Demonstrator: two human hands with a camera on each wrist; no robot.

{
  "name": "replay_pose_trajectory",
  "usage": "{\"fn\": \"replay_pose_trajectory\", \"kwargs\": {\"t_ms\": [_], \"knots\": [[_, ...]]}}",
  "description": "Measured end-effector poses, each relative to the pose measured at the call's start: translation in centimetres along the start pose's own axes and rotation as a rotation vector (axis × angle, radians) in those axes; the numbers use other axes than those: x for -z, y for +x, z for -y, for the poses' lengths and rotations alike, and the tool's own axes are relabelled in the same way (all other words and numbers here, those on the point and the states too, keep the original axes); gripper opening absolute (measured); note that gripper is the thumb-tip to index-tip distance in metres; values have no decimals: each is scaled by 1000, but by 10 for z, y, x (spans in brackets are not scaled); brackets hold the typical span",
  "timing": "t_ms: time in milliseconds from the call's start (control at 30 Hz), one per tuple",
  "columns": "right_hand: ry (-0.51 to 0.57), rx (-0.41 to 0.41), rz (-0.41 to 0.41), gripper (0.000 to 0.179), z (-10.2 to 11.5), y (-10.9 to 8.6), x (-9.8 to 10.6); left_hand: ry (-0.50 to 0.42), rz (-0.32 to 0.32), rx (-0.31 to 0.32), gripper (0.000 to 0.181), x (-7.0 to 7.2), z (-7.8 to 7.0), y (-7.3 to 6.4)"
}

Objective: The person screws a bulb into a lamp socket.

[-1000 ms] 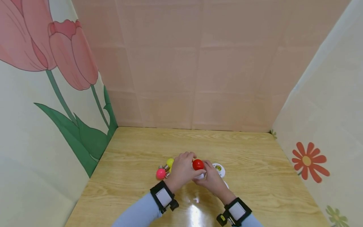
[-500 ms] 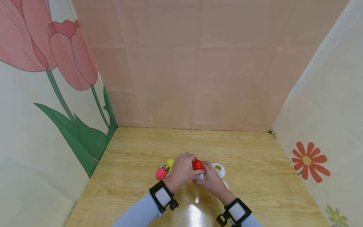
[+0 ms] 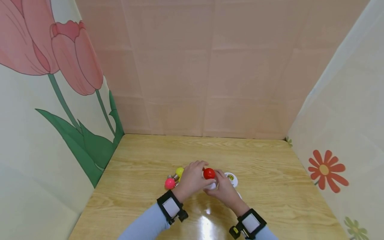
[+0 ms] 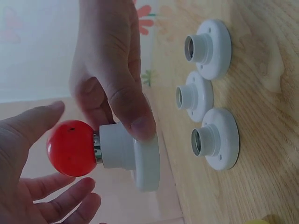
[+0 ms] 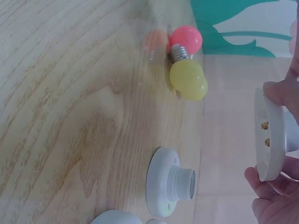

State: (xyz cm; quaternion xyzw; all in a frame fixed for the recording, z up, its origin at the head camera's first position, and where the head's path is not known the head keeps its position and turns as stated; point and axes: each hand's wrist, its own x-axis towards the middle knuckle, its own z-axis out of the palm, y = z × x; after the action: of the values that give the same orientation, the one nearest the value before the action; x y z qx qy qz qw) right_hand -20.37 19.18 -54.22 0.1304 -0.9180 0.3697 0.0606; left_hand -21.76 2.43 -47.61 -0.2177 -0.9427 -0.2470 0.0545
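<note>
My right hand (image 3: 225,190) grips a white lamp holder (image 4: 147,163) by its round base, thumb on the rim. A round red bulb (image 4: 71,148) sits in the mouth of that holder, with part of its metal screw base showing. Around the bulb lies my left hand (image 3: 192,181), thumb on one side and fingers on the other. In the left wrist view a gap shows between those fingers and the bulb. The right wrist view shows the underside (image 5: 270,140) of the held holder, with two brass screws; the red bulb is out of sight there.
Three more white lamp holders stand on the wooden table, among them a near one (image 4: 224,140) and a far one (image 4: 217,49). To the left lie a pink bulb (image 3: 169,183) and yellow bulbs (image 5: 187,77). Printed cloth walls enclose the table's sides and back.
Both hands stay in nearly the same place around the holder and bulb. The left hand's fingers shift only slightly about the red bulb.
</note>
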Motion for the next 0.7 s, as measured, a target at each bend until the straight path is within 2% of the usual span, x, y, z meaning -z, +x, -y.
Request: {"fn": "replay_pose_trajectory", "kwargs": {"t_ms": [100,200,400,700], "knots": [[-11,7,-6,67,-1,0,1,-31,1,43,67,0,-2,0],[-11,16,-4,66,-2,-1,1,-12,-4,63,66,-1,-3,0],[7,23,-2,67,-2,-1,-1,82,-23,40,60,-2,-3,-2],[-10,56,-26,66,-1,-1,-2,102,-53,2,54,-1,-4,-2]]}}
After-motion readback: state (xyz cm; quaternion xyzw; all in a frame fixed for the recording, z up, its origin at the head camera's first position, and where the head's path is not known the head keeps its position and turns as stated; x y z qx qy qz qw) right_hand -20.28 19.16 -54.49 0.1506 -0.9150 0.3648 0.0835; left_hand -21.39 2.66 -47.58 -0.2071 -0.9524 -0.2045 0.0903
